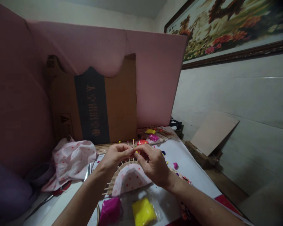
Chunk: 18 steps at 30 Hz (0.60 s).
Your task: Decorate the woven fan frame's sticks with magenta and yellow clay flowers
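Note:
My left hand (116, 156) and my right hand (153, 164) meet fingertip to fingertip above a half-round woven frame (115, 176) that is covered with white, pink-dotted cloth (130, 181). Both hands pinch something tiny between them; I cannot make out what it is. Thin sticks with coloured heads (133, 140) stand up along the frame's rim just behind my fingers. Near my wrists lie a magenta clay block (110, 212) and a yellow clay block (143, 212) in clear wrap.
Crumpled dotted cloth (72, 160) lies at the left beside scissors (87, 172). Packets of coloured clay (153, 136) sit at the back of the white table (191, 169). A cardboard sheet (94, 103) and pink panel (155, 78) stand behind. A board (213, 131) leans against the right wall.

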Tool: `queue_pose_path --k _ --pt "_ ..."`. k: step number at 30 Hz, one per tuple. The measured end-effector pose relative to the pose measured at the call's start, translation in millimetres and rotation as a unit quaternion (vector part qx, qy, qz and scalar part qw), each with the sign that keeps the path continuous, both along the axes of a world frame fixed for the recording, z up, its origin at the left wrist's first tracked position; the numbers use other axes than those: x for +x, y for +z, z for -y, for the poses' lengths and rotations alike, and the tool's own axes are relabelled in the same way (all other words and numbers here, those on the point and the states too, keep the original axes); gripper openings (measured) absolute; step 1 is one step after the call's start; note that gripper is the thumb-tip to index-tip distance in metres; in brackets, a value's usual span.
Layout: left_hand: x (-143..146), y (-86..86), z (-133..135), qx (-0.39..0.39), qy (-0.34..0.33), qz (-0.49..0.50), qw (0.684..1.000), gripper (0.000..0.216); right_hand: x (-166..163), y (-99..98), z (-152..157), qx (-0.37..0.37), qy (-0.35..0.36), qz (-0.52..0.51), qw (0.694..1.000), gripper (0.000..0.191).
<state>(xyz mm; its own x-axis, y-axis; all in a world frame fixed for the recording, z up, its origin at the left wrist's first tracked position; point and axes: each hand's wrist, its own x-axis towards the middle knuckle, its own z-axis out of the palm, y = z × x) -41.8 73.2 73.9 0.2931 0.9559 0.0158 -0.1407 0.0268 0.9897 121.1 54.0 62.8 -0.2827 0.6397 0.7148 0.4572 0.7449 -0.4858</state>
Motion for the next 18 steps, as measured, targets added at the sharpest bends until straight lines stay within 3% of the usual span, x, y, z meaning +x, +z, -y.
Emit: queue_pose_path --k 6,12,15,18 --pt "0.9 -2.1 -0.7 0.010 -0.014 -0.019 1.000 0.024 1.3 -3.4 -3.1 0.046 -0.014 0.017 0.999 0.012" --pt "-0.9 -2.9 -0.6 0.019 -0.044 -0.034 0.998 0.021 1.5 -3.2 -2.8 0.028 -0.014 0.023 0.999 0.012" --pt "0.4 -1.8 0.1 0.022 -0.043 -0.037 0.998 0.021 0.1 -3.8 -3.9 -0.016 -0.006 -0.015 1.000 0.011" --pt "2.0 -0.1 0.4 0.016 -0.031 -0.028 0.999 0.019 -1.2 -4.2 -7.6 -0.141 0.022 -0.139 0.980 0.008"
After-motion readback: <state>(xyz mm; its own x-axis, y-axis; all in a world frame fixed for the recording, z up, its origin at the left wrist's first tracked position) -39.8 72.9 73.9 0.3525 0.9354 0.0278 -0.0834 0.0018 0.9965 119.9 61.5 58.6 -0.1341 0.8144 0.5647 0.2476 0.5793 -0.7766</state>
